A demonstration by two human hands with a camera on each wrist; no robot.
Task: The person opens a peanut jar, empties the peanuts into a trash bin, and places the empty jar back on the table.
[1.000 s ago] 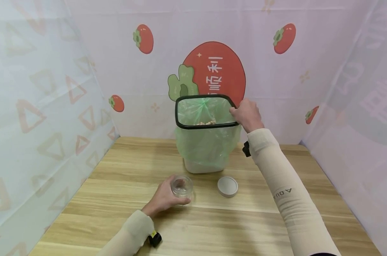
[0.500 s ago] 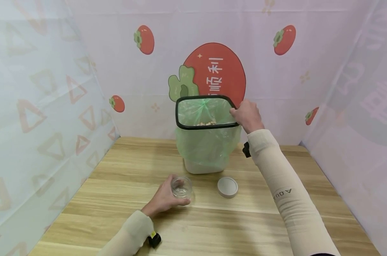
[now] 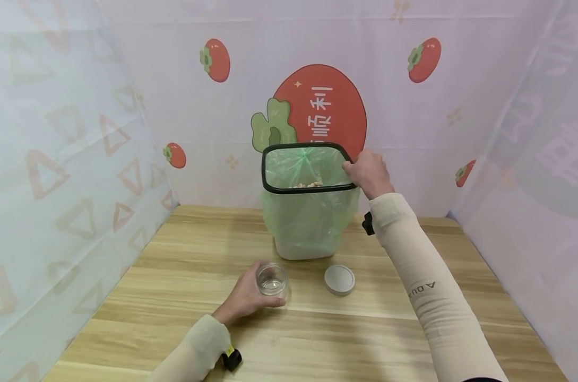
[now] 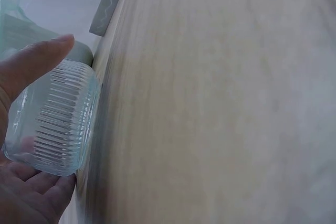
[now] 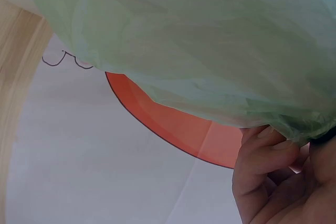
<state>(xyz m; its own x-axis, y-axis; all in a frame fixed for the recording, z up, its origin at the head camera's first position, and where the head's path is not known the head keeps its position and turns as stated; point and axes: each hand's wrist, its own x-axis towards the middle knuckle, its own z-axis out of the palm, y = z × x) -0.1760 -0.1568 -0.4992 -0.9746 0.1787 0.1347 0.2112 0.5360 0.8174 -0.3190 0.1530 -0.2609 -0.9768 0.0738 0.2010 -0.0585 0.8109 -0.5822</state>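
A clear glass jar [image 3: 272, 280] with a ribbed lower side stands upright on the table, and my left hand [image 3: 247, 295] grips it from the left, thumb on the near side. The left wrist view shows the thumb and fingers around the jar [image 4: 58, 119]. At the back stands a trash bin [image 3: 304, 249] lined with a thin green plastic bag [image 3: 312, 215] under a black rim [image 3: 312, 189]. My right hand [image 3: 371, 172] grips the rim's right side; its fingers [image 5: 260, 156] curl under the bag's edge. Small pale pieces [image 3: 310, 184] lie inside the bag.
A round light-grey lid [image 3: 339, 280] lies on the wooden table [image 3: 317, 345], right of the jar and in front of the bin. Printed cloth walls [image 3: 222, 116] enclose the table at the back and both sides.
The jar tilted slightly and settled in the left hand's grip. The right hand and the bin have not moved.
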